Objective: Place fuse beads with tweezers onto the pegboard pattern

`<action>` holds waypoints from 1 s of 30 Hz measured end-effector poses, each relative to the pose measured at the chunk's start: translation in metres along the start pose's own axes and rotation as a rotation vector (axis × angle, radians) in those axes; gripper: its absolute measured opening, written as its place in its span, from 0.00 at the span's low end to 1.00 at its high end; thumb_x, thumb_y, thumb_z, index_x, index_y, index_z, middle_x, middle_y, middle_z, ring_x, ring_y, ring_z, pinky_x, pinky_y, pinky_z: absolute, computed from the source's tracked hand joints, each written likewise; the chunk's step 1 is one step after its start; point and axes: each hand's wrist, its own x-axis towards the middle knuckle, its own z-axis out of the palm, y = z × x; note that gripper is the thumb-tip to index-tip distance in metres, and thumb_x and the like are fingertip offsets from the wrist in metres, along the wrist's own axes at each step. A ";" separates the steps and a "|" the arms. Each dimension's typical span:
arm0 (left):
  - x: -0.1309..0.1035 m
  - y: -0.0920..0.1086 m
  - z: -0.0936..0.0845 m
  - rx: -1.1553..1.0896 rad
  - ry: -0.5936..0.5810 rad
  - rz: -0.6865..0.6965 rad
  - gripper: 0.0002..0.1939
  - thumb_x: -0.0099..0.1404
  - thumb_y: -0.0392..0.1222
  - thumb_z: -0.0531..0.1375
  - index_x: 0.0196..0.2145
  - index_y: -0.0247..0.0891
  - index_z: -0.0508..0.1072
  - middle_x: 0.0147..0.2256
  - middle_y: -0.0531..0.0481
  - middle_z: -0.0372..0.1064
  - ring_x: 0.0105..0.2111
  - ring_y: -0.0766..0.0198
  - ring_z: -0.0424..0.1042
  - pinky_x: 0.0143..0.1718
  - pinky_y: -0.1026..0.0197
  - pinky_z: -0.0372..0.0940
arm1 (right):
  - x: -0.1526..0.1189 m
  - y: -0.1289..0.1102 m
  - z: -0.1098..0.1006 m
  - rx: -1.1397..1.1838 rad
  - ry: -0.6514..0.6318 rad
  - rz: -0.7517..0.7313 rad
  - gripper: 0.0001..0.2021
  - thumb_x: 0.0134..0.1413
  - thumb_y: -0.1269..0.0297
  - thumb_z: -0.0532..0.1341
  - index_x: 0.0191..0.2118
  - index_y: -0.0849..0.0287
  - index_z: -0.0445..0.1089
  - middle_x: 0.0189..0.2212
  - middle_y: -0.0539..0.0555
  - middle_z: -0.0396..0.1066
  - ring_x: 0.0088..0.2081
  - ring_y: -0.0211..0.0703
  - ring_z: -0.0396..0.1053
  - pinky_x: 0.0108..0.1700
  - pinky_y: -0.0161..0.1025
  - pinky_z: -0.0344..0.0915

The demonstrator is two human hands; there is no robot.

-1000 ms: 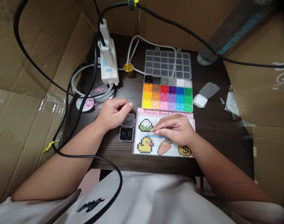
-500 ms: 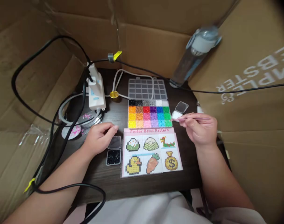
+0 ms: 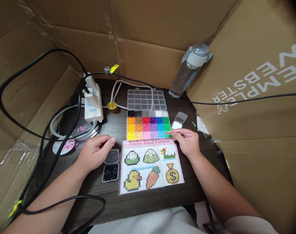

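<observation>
My right hand [image 3: 189, 143] pinches a thin pink pair of tweezers [image 3: 179, 132]. The tips reach over the light blue and green compartments at the lower right of the bead box [image 3: 145, 120]. Sorted by colour, small beads fill the box. My left hand [image 3: 94, 152] rests on the table with curled fingers and nothing visible in them. Beside it lies a small open case of black beads [image 3: 110, 172]. Between my hands is the Perler bead pattern sheet [image 3: 143, 164], printed with a duck, a carrot, a dragon boat and other pictures under a clear pegboard.
The box's clear lid [image 3: 146, 99] lies folded back. A small case with white contents [image 3: 177, 124] stands right of the box. A water bottle [image 3: 188, 73] leans at the back. A power strip [image 3: 93, 102] and black cables [image 3: 62, 136] occupy the left. Cardboard walls [image 3: 148, 61] surround the table.
My right hand has moved left with the tweezers, bringing the tips over the box's lower right compartments. The camera view has shifted slightly. My left hand stays put on the table.
</observation>
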 end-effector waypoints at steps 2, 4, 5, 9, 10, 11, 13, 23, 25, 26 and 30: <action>0.000 0.000 0.000 -0.004 -0.003 0.001 0.21 0.64 0.53 0.55 0.21 0.38 0.70 0.19 0.54 0.64 0.21 0.66 0.64 0.25 0.63 0.58 | 0.000 0.001 -0.002 -0.008 -0.012 -0.001 0.02 0.50 0.66 0.68 0.31 0.54 0.81 0.30 0.53 0.82 0.31 0.43 0.78 0.36 0.38 0.76; 0.001 0.001 0.001 -0.008 -0.003 0.004 0.21 0.64 0.53 0.55 0.20 0.38 0.70 0.18 0.54 0.65 0.20 0.66 0.64 0.25 0.63 0.58 | 0.000 0.000 -0.003 -0.031 -0.026 -0.005 0.02 0.50 0.66 0.68 0.31 0.54 0.81 0.30 0.53 0.82 0.33 0.44 0.79 0.38 0.39 0.76; 0.001 0.001 0.001 -0.009 -0.003 0.005 0.21 0.64 0.53 0.55 0.20 0.38 0.70 0.18 0.54 0.65 0.20 0.66 0.64 0.25 0.63 0.58 | 0.000 0.000 -0.003 -0.044 -0.030 -0.007 0.02 0.49 0.66 0.69 0.31 0.54 0.81 0.30 0.53 0.82 0.33 0.44 0.79 0.38 0.40 0.76; 0.001 0.002 0.000 0.000 -0.003 0.005 0.21 0.64 0.53 0.55 0.21 0.38 0.70 0.19 0.54 0.65 0.21 0.66 0.64 0.25 0.63 0.58 | -0.001 -0.002 0.000 -0.076 -0.039 -0.003 0.02 0.48 0.66 0.69 0.30 0.55 0.81 0.30 0.54 0.82 0.33 0.45 0.79 0.38 0.41 0.76; 0.000 0.003 0.000 0.003 -0.004 0.004 0.21 0.64 0.53 0.55 0.21 0.38 0.70 0.19 0.54 0.65 0.21 0.66 0.64 0.25 0.63 0.58 | -0.001 -0.002 0.001 -0.079 -0.038 -0.002 0.02 0.48 0.66 0.69 0.30 0.55 0.81 0.30 0.54 0.82 0.33 0.45 0.79 0.38 0.41 0.76; 0.000 0.003 0.000 0.006 -0.006 0.003 0.21 0.64 0.53 0.55 0.21 0.38 0.70 0.19 0.54 0.65 0.21 0.66 0.64 0.25 0.63 0.58 | -0.001 -0.003 0.001 -0.081 -0.038 -0.001 0.02 0.48 0.66 0.69 0.30 0.55 0.81 0.30 0.54 0.82 0.32 0.45 0.79 0.37 0.41 0.76; 0.000 0.003 0.000 0.005 -0.011 -0.001 0.21 0.64 0.53 0.55 0.20 0.38 0.70 0.19 0.53 0.65 0.21 0.66 0.64 0.25 0.63 0.58 | -0.001 -0.003 0.002 -0.083 -0.036 0.000 0.02 0.48 0.66 0.69 0.30 0.55 0.81 0.29 0.54 0.82 0.32 0.45 0.79 0.37 0.41 0.76; 0.000 0.004 0.000 0.004 -0.002 -0.009 0.21 0.64 0.54 0.54 0.20 0.38 0.70 0.18 0.53 0.65 0.21 0.66 0.63 0.24 0.63 0.58 | -0.001 -0.005 0.002 -0.142 -0.047 0.005 0.04 0.50 0.65 0.68 0.30 0.58 0.81 0.30 0.56 0.81 0.32 0.46 0.79 0.37 0.42 0.76; 0.000 0.004 0.001 0.003 -0.002 -0.007 0.21 0.64 0.54 0.55 0.20 0.38 0.70 0.18 0.53 0.64 0.21 0.66 0.62 0.24 0.63 0.57 | -0.001 -0.006 0.002 -0.140 -0.044 0.008 0.05 0.50 0.65 0.68 0.30 0.58 0.81 0.30 0.56 0.81 0.31 0.45 0.78 0.37 0.42 0.76; 0.000 0.004 0.001 0.003 -0.002 -0.008 0.21 0.64 0.54 0.55 0.20 0.38 0.70 0.18 0.53 0.64 0.21 0.66 0.63 0.24 0.63 0.57 | -0.001 -0.006 0.002 -0.138 -0.042 0.011 0.05 0.50 0.64 0.68 0.30 0.58 0.81 0.30 0.56 0.81 0.31 0.45 0.78 0.36 0.42 0.76; 0.000 0.004 0.001 -0.007 -0.004 -0.020 0.20 0.64 0.53 0.55 0.20 0.38 0.69 0.19 0.53 0.65 0.21 0.66 0.63 0.24 0.63 0.57 | -0.001 -0.006 0.003 -0.132 -0.025 0.022 0.05 0.49 0.63 0.69 0.31 0.59 0.81 0.30 0.57 0.81 0.31 0.46 0.79 0.36 0.41 0.76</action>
